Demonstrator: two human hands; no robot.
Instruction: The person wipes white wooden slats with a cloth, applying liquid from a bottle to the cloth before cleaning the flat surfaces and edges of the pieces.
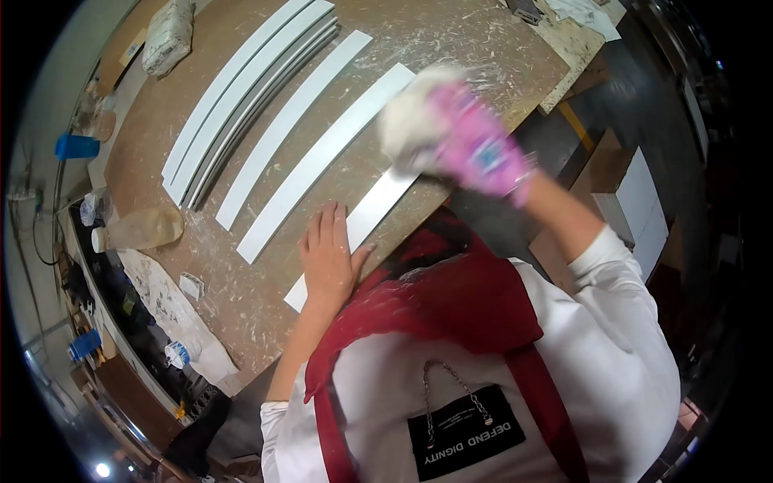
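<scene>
A white strip (pixel 382 208) lies along the table's near edge. My bare left hand (pixel 327 256) rests flat across it with the fingers stretched out, hiding part of the strip. On the strip's far right end is a wad of whitish cloth (pixel 415 121), blurred by motion. My right hand (pixel 477 141), in a pink patterned glove, is closed on this wad; the fingertips are hidden. Farther back lie another white strip (pixel 322 165) and a slimmer curved one (pixel 294 129), both apart from my hands.
Several more strips (pixel 241 105) lie stacked at the back left. A bottle of yellowish liquid (pixel 145 229) lies at the left, near a small white block (pixel 192 285) and a stained cloth (pixel 173 310). A wrapped bundle (pixel 168 36) sits at the far left. Boards (pixel 640 209) stand to the right.
</scene>
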